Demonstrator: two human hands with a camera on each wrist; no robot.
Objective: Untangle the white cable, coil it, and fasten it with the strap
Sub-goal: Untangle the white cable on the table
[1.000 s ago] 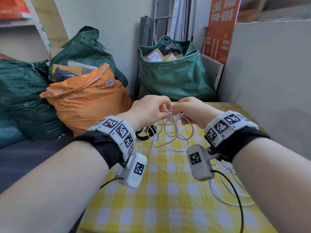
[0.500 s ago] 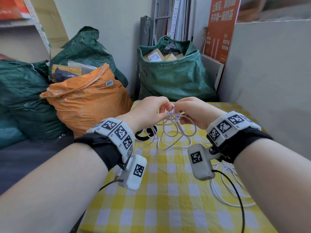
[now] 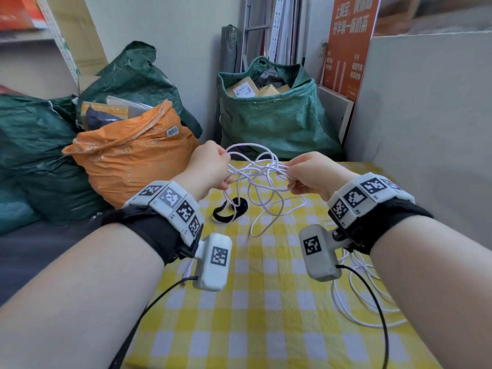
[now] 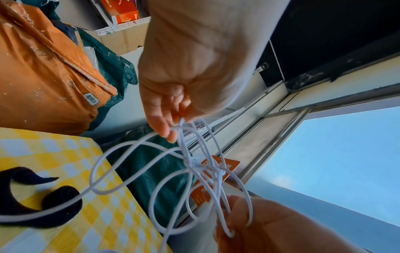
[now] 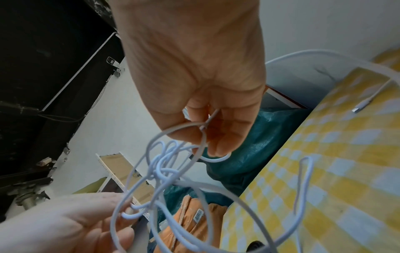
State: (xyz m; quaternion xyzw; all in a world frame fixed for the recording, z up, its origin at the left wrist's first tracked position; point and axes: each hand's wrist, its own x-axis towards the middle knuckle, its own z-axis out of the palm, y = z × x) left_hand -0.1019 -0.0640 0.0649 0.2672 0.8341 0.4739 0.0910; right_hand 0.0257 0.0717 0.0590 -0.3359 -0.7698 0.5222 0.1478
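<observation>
A thin white cable hangs in tangled loops between both hands above the yellow checked table. My left hand pinches strands at the tangle's left side, seen close in the left wrist view. My right hand pinches strands on the right, its fingers curled round a loop. A small knot sits between the hands. More cable lies on the table under my right wrist, and a plug end rests on the cloth. The black strap lies curled on the table below the tangle.
An orange sack and green sacks stand beyond the table's far and left edges. A grey board rises along the right side. Black wires trail from the wrist cameras over the table.
Both hands have risen and moved apart, pulling the tangle open into wider loops between them. More cable has lifted off the table.
</observation>
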